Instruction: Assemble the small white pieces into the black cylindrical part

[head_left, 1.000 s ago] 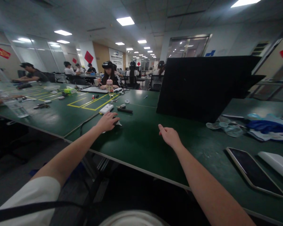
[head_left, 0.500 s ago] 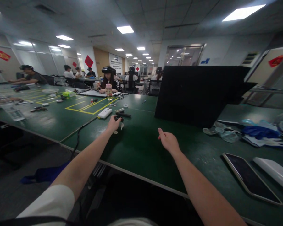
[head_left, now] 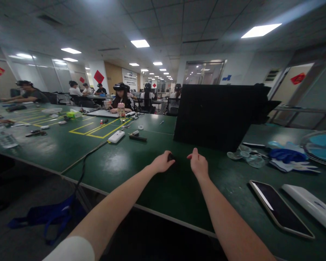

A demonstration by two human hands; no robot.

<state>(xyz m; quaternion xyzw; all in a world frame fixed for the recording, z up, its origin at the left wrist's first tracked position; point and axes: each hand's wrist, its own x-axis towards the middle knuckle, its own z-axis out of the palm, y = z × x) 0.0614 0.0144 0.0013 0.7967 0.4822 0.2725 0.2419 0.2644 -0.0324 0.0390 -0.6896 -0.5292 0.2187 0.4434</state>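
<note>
My left hand (head_left: pixel 162 164) is closed on a small black object (head_left: pixel 171 157) just above the green table (head_left: pixel 141 174), in front of me. My right hand (head_left: pixel 199 164) hovers a short way to its right, fingers loosely curled with thumb and forefinger close together and nothing visible in them. Both hands are near the base of an upright black panel (head_left: pixel 220 116).
A white power bank (head_left: pixel 116 136) and a dark stick-shaped item (head_left: pixel 137 137) lie at the left. A phone (head_left: pixel 279 208), a white device (head_left: pixel 312 206), blue gloves (head_left: pixel 286 155) and plastic cups (head_left: pixel 244 154) lie at the right. Other people sit at tables behind.
My left hand picked up the small black object at the left and carried it right, toward my right hand. The right hand rose slightly and curled. The view shifted left.
</note>
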